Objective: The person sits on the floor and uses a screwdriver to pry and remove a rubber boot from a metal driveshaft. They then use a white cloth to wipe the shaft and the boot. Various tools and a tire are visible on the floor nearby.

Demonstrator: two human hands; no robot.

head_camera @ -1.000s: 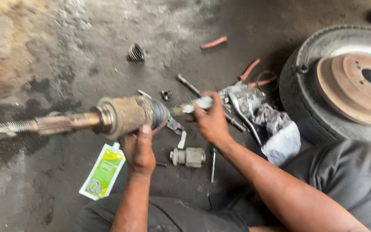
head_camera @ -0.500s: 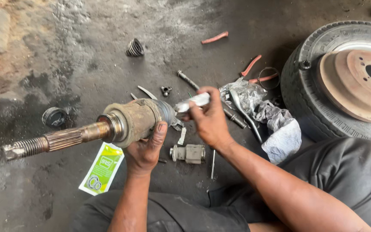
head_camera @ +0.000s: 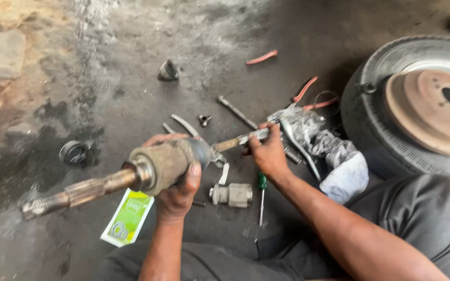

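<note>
Left hand grips the joint housing; right hand holds its shaft. I note a green-white sachet lying on the floor below the housing.

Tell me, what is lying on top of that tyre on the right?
A rusty brake disc lies flat on the tyre, its centre hole and bolt holes showing. The disc covers the wheel's middle, so whatever is beneath stays hidden.

stained grey concrete floor: green-and-white sachet at 7 o'clock; green-handled screwdriver and grey metal fitting centre; black rubber ring at 9; red-handled pliers and tyre with rusty disc at 2–3.
</note>
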